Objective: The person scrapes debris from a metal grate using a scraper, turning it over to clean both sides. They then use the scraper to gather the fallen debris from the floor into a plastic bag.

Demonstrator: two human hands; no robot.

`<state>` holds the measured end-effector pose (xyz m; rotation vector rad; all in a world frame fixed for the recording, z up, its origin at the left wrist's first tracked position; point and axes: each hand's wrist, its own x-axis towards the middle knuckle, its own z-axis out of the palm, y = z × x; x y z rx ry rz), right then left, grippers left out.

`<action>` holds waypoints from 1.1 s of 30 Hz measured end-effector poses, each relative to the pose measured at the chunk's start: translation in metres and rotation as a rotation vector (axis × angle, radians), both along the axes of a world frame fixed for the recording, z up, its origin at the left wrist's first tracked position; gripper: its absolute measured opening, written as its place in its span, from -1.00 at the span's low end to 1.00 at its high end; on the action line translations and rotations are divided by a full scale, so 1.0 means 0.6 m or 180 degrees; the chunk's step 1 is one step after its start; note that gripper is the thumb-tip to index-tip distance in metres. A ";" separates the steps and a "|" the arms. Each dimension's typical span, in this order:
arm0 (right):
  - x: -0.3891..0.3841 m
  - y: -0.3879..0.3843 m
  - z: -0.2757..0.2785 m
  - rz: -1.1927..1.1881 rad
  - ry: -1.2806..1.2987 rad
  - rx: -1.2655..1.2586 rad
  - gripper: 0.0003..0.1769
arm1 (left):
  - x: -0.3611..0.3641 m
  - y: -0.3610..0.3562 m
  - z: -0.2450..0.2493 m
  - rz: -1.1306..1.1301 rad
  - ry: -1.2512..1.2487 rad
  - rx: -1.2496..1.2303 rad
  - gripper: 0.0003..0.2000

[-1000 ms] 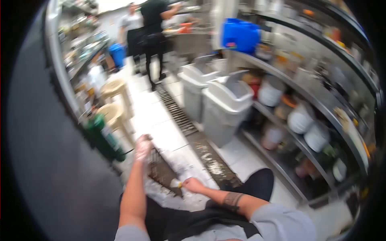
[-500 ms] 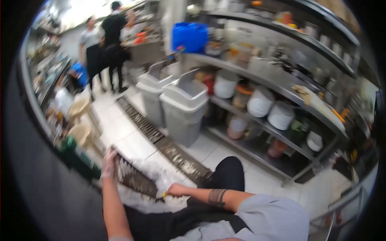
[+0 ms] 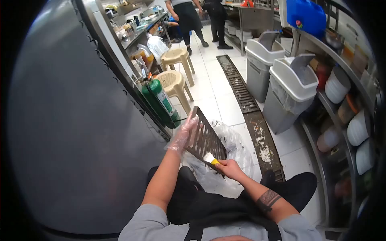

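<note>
left hand (image 3: 186, 131): grate (image 3: 206, 136) | right hand (image 3: 230, 168): scraper (image 3: 210, 158), now over grate's lower end

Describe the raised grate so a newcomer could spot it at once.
From the big dark gray panel, look right past the green cylinder to the left hand in a clear glove. It holds the raised grate, a dark slotted rectangle. Unlike the grating lying in the floor, this one is tilted up, with a yellow-and-white scraper at its lower edge.
</note>
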<state>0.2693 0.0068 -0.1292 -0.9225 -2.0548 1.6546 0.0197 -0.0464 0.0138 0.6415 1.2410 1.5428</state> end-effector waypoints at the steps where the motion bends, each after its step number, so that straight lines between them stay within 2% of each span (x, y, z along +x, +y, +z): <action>1: 0.009 -0.005 -0.014 0.0174 -0.0339 0.0385 -0.58 | -0.002 0.004 0.006 -0.0062 -0.0059 0.0062 -0.13; 3: 0.019 0.032 -0.026 0.0254 -0.1723 0.1129 -0.48 | 0.001 0.009 0.021 0.0043 0.0166 0.0079 -0.16; 5: 0.037 0.063 -0.053 0.0036 -0.1184 0.0789 -0.48 | -0.011 0.017 0.014 -0.0002 0.0221 0.0120 -0.15; 6: 0.037 0.065 -0.005 0.0057 -0.1208 0.0616 -0.48 | -0.014 0.025 0.005 -0.0006 0.0228 0.0090 -0.16; 7: 0.028 0.058 0.033 -0.0055 -0.1020 0.0796 -0.50 | -0.018 0.028 0.005 0.0054 0.0498 -0.0122 -0.15; 8: 0.018 0.050 0.016 -0.0259 -0.0356 0.0934 -0.52 | -0.019 0.027 0.003 -0.0047 0.0656 -0.0161 -0.18; 10: 0.004 0.032 0.019 -0.0020 -0.0146 -0.0121 -0.52 | -0.028 0.040 -0.007 -0.0269 0.0861 0.0060 -0.22; 11: 0.011 0.027 -0.002 -0.0023 -0.0204 -0.0237 -0.52 | -0.029 0.042 -0.015 -0.0369 0.0868 0.0302 -0.24; 13: 0.040 0.033 -0.037 0.0197 -0.1588 0.0153 -0.52 | 0.001 0.032 0.011 -0.0252 0.0863 0.0072 -0.34; 14: 0.041 0.045 -0.065 0.0262 -0.2093 0.0405 -0.53 | -0.027 0.044 -0.013 -0.0248 0.0533 0.0168 -0.32; 15: 0.038 0.051 -0.066 0.0256 -0.2090 0.0362 -0.53 | -0.037 0.050 -0.029 -0.0216 0.0260 0.0265 -0.29; 16: 0.033 0.051 -0.047 -0.0010 -0.1490 0.0397 -0.54 | -0.019 0.046 -0.010 -0.0115 0.0211 0.0165 -0.06; 17: 0.030 0.047 -0.027 -0.0285 -0.0903 0.0416 -0.55 | 0.000 0.049 -0.001 -0.0040 0.0134 0.0356 -0.04; 19: 0.005 0.047 0.034 -0.0286 -0.0265 0.0303 -0.56 | -0.001 0.048 0.002 -0.0229 0.0169 0.0229 -0.05; 20: -0.003 0.045 0.042 -0.0154 -0.0112 -0.0095 -0.57 | 0.002 0.045 0.005 -0.0235 0.0283 0.0130 -0.06; 21: -0.002 0.042 0.040 -0.0161 -0.0109 -0.0112 -0.57 | 0.003 0.042 0.004 -0.0243 0.0286 0.0113 -0.06; 23: 0.002 0.034 0.036 0.0083 -0.0708 0.0243 -0.58 | 0.004 0.038 0.004 -0.0193 0.0179 0.0081 -0.07; 25: -0.006 0.040 0.092 0.0119 -0.0771 0.0469 -0.63 | 0.006 0.046 0.006 -0.0195 0.0232 0.0062 -0.07; 28: -0.017 0.037 0.117 0.0145 -0.0624 0.2010 -0.68 | 0.014 0.040 0.005 -0.0081 0.0315 -0.0013 -0.06; 29: -0.017 0.042 0.119 0.0126 -0.0630 0.2005 -0.68 | 0.016 0.040 0.005 0.0032 0.0388 -0.0012 -0.06; 31: -0.018 0.053 0.122 0.0662 -0.1189 0.2271 -0.67 | 0.032 0.044 0.013 0.0023 0.0359 0.0055 -0.05; 32: -0.017 0.053 0.101 0.1053 -0.1644 0.2301 -0.65 | 0.038 0.040 0.019 0.0110 0.0512 -0.0062 -0.04; 33: -0.005 0.046 0.084 0.1041 -0.1644 0.2288 -0.65 | 0.045 0.039 0.024 0.0190 0.0667 -0.0178 -0.02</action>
